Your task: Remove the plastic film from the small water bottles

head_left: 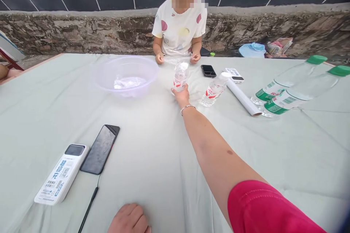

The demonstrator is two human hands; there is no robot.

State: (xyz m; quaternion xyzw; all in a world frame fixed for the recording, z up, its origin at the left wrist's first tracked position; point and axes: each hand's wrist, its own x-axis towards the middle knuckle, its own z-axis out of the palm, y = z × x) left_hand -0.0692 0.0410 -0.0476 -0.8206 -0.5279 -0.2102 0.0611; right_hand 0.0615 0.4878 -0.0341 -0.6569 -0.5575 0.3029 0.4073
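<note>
My right hand (pixel 181 95) reaches far across the table and is closed around the base of a small clear water bottle (pixel 180 74) with a red label, which stands upright. A thin bracelet circles that wrist. My left hand (pixel 129 220) rests on the pale green tablecloth (pixel 153 160) at the near edge, fingers curled under with nothing visible in them. Left of the held bottle stands a clear plastic basin (pixel 126 75) with a little crumpled plastic inside. A second small red-labelled bottle (pixel 214 90) stands tilted to the right.
A person sits opposite, both hands pinching a strip of clear plastic (pixel 177 59). A power bank (pixel 62 173) and a black phone (pixel 100 149) with a cable lie near left. Another phone (pixel 208 70), a white roll (pixel 242 97) and two large green-capped bottles (pixel 295 89) lie at right.
</note>
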